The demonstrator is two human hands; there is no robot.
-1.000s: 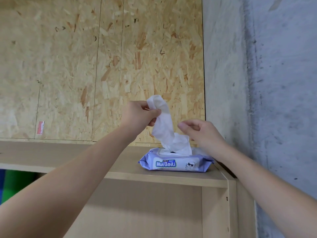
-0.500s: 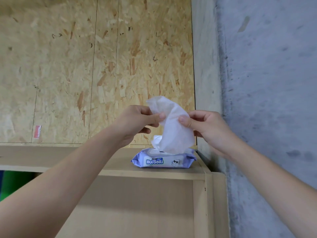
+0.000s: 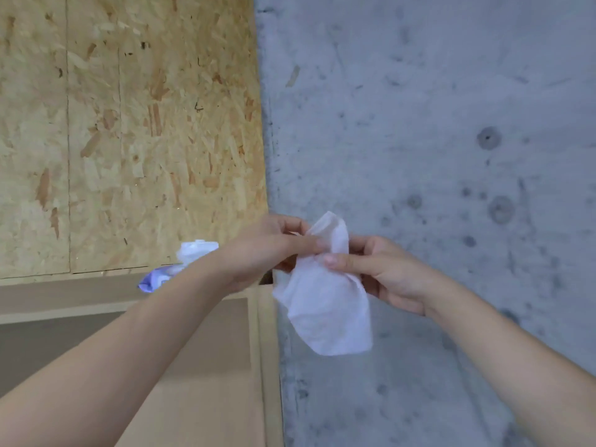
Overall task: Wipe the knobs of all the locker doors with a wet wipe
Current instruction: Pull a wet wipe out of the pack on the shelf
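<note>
Now pulled free of its blurred, unreadable pack, wet wipe hangs pinched by both hands' fingers

Hands: two, left hand and right hand
Wet wipe: one, held
Wipes pack: one, left of the wet wipe
Cabinet: one

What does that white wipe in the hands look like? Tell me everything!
The wet wipe is a thin, white, soft-looking sheet, crumpled and creased. It hangs free in front of the grey wall, clear of the pack. The left hand and the right hand both pinch its top edge; the rest droops below them.
</note>
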